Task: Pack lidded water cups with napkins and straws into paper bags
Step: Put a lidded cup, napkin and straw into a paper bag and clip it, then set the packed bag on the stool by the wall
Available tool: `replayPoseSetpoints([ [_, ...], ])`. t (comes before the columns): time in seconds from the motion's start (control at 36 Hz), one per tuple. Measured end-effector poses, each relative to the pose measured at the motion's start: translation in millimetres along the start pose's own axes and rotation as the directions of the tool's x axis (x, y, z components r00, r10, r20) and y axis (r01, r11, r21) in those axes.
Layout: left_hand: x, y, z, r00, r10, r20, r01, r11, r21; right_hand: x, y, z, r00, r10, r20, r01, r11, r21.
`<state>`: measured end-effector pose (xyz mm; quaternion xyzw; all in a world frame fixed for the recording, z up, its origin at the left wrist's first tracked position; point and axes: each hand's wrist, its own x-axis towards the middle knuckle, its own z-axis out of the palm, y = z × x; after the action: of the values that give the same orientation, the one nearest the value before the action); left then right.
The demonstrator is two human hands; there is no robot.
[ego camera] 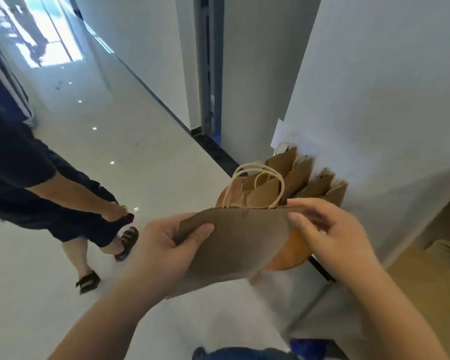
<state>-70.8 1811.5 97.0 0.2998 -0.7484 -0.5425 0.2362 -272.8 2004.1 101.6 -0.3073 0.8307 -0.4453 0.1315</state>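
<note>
I had both hands on one brown paper bag (234, 237), held flat in the air in front of me, its sides pressed together so that I could not see inside it. My left hand (164, 245) gripped its left edge, thumb on the near face and fingers curled behind. My right hand (333, 229) pinched the upper right corner between thumb and fingertips. Pale twine handles (255, 175) looped up from the bag's top edge. Just behind it a cluster of similar paper bags (304, 175) stood upright on a round orange stool (289, 258) against the white wall, mouths upward. I could not tell what was in them. The face of the bag in my hands showed plain brown. A white sheet (281, 136) was stuck on the wall above the cluster, too blurred for me to read. At my right sat an open cardboard box (413, 279) with something tan stacked in it, which I could not make out. On my left another person (37, 183) in dark clothes and black sandals stood on the glossy white floor (130, 141), well apart from the stool.
</note>
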Motion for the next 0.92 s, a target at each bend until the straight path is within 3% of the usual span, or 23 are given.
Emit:
replayPoseSetpoints([
  [0.06, 16.4, -13.0, 13.1, 1.000, -0.007, -0.022, 0.008, 0.999, 0.044, 4.0, -2.0, 2.3, 0.987, 0.055, -0.151, -0.074, 0.989, -0.126],
  [0.11, 31.5, -24.4, 28.9, 1.000, -0.011, -0.009, 0.011, 0.999, 0.043, 6.9, -1.0, 1.2, 0.980, 0.058, -0.191, -0.090, 0.982, -0.165],
  [0.17, 45.8, -34.8, 43.6, 1.000, -0.010, 0.022, 0.008, 0.999, 0.052, 12.0, -1.9, 1.4, 0.995, 0.081, -0.063, -0.087, 0.991, -0.101],
  [0.22, 60.7, -46.5, 56.1, 0.998, 0.002, 0.056, -0.005, 0.998, 0.061, 22.2, -5.7, 6.9, 0.977, 0.138, 0.160, -0.159, 0.979, 0.129],
  [0.31, 87.6, -64.9, 74.5, 0.989, 0.059, 0.133, -0.070, 0.995, 0.073, 50.3, -2.3, 22.4, 0.918, 0.196, 0.344, -0.355, 0.794, 0.493],
  [0.47, 151.7, -94.9, 114.6, 0.955, 0.110, 0.276, -0.140, 0.986, 0.092, 125.2, 31.9, 42.0, 0.882, 0.312, 0.352, -0.464, 0.451, 0.762],
  [0.69, 233.9, -104.5, 168.2, 0.879, 0.002, 0.477, -0.117, 0.971, 0.210, 207.2, 80.7, 31.7, 0.884, 0.409, 0.227, -0.428, 0.512, 0.745],
  [0.75, 255.9, -101.9, 177.5, 0.832, -0.095, 0.547, -0.063, 0.963, 0.263, 216.5, 92.2, 33.0, 0.889, 0.429, 0.162, -0.397, 0.542, 0.741],
  [0.83, 286.3, -103.3, 188.9, 0.660, -0.266, 0.703, -0.040, 0.922, 0.386, 232.4, 116.1, 44.4, 0.837, 0.517, 0.178, -0.477, 0.531, 0.700],
  [0.92, 311.1, -107.8, 196.7, 0.522, -0.360, 0.773, -0.144, 0.857, 0.496, 250.5, 145.1, 63.0, 0.709, 0.630, 0.318, -0.678, 0.483, 0.554],
])
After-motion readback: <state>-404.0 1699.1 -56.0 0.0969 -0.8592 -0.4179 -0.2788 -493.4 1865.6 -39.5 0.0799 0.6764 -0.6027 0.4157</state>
